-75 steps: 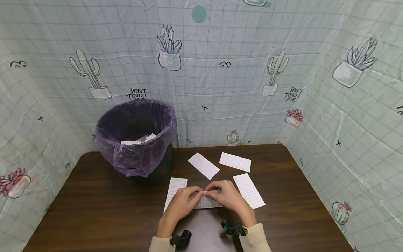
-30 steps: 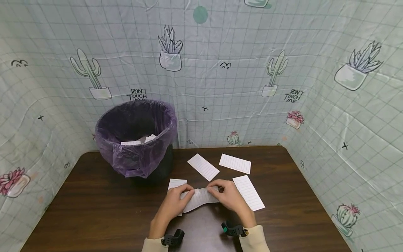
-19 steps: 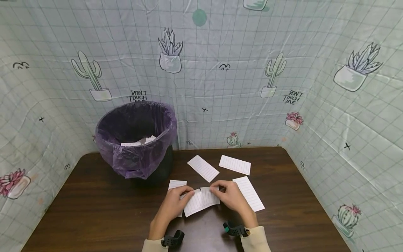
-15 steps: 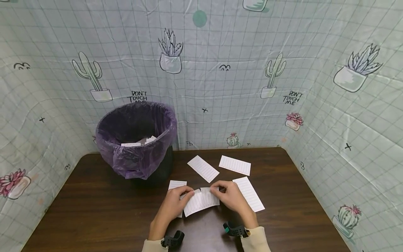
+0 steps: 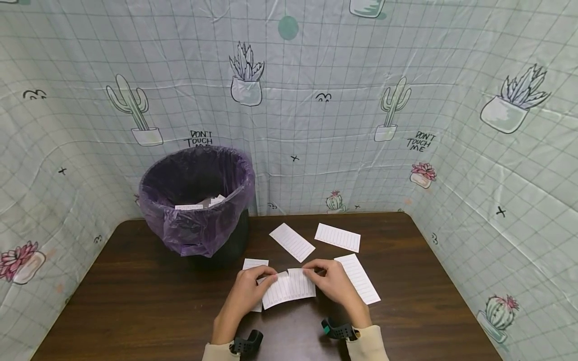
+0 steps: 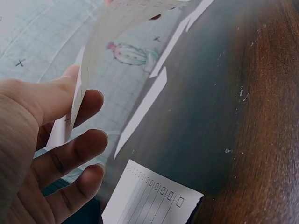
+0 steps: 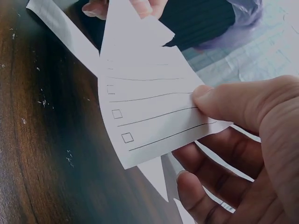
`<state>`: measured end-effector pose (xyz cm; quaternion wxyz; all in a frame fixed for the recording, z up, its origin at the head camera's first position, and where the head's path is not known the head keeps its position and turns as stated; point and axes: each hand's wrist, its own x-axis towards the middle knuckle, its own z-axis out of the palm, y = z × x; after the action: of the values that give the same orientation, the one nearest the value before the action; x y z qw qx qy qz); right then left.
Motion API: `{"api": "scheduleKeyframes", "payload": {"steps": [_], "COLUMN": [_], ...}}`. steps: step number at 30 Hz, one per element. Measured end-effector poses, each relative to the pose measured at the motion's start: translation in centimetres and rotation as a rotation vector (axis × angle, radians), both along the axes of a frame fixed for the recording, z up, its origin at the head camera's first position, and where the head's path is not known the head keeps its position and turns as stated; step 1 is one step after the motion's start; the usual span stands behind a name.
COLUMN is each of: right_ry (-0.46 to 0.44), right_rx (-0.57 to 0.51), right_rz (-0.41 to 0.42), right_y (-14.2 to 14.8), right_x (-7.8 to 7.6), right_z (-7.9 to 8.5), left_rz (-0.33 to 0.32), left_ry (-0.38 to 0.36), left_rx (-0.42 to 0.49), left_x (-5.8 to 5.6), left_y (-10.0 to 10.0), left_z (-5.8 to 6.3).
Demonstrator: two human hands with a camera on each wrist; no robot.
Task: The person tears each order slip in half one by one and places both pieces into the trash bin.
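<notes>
Over the worktop (image 5: 149, 311), midway between its left and right edges, the left hand (image 5: 247, 290) and the right hand (image 5: 336, 283) each pinch one end of a ruled white slip (image 5: 289, 289), notched along its upper side. Around it I count four ruled cards (image 5: 337, 237): two near the far edge, one beside the right hand, one partly behind the left. A purple-lined bin (image 5: 198, 228) stands toward the far left corner, paper pieces (image 5: 188, 207) inside.
</notes>
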<state>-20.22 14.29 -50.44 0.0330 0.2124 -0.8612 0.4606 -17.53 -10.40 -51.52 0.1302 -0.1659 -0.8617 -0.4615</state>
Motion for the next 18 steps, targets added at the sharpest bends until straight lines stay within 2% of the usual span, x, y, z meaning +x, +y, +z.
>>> {"api": "scheduleKeyframes", "payload": {"steps": [9, 18], "right_ry": [-0.006, -0.016], "right_rx": [0.002, -0.007], "right_rz": [-0.027, -0.041], "right_y": [0.24, 0.49], "right_x": [0.11, 0.01], "right_z": [0.06, -0.02], "left_rz": [-0.005, 0.034], "left_ry": [0.007, 0.030], "left_rx": [-0.003, 0.018], "left_x": [0.05, 0.03], "left_y": [0.04, -0.45], "left_z": [-0.08, -0.09]}}
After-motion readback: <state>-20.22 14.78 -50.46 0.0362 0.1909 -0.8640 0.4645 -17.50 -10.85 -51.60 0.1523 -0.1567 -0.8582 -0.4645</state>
